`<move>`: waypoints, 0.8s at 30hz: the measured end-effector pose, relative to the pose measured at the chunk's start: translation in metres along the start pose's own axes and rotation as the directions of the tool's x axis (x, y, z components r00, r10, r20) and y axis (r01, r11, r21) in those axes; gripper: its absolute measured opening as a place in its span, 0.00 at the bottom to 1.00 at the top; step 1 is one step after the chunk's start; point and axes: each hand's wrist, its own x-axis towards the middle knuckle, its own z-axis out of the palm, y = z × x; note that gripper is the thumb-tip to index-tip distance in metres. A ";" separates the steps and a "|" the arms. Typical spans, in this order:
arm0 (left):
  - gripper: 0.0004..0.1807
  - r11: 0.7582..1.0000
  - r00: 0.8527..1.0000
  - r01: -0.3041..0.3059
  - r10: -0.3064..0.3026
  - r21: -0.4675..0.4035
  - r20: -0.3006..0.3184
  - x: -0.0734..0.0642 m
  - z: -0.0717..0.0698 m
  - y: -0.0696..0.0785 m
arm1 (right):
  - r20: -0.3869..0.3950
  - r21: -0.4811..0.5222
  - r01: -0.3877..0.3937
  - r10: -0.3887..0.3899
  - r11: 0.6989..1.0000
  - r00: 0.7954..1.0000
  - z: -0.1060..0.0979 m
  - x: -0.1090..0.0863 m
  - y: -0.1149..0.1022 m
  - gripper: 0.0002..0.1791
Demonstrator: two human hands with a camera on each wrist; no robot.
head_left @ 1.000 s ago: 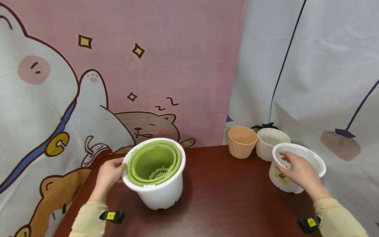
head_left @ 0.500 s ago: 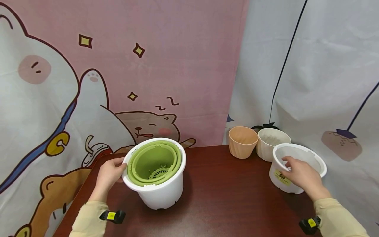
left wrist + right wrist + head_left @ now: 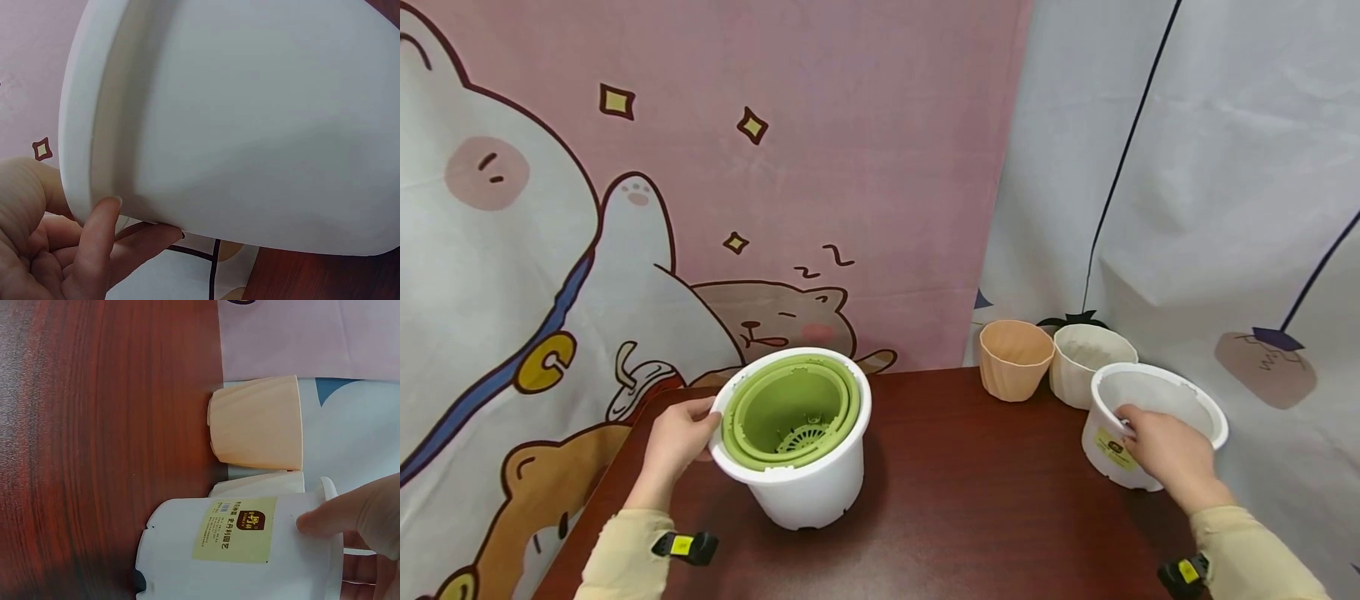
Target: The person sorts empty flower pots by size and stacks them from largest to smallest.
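Note:
At the left stands a large white plant pot with green pots nested inside it, a slotted base showing at the bottom. My left hand holds its rim from the left side; the left wrist view shows my fingers at the white rim. Over on the right, my right hand pinches the near rim of another white plant pot with a yellow label. The thumb presses the outside wall, while the other fingers reach over the rim, partly hidden.
Behind the right-hand pot are a peach fluted pot and a cream fluted pot, side by side. Everything stands on a dark red-brown table. A printed cloth hangs along the back and right.
My right hand has closed its thumb and fingers onto the rim of the labelled white pot, where they were apart before. My left hand and the pots have stayed put.

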 end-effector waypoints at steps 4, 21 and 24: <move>0.25 1.000 1.000 0.001 -0.001 -0.001 0.003 -0.001 -0.001 0.001 | 0.004 0.004 -0.021 0.021 1.000 1.000 0.000 -0.001 -0.003 0.17; 0.25 1.000 1.000 0.013 -0.013 0.007 0.007 0.000 0.000 0.001 | -0.068 0.002 0.019 -0.019 1.000 0.998 -0.010 -0.004 -0.028 0.16; 0.25 1.000 1.000 0.011 -0.011 0.004 0.009 0.000 0.000 0.001 | -0.055 0.007 0.023 -0.023 1.000 0.998 -0.014 -0.003 -0.035 0.16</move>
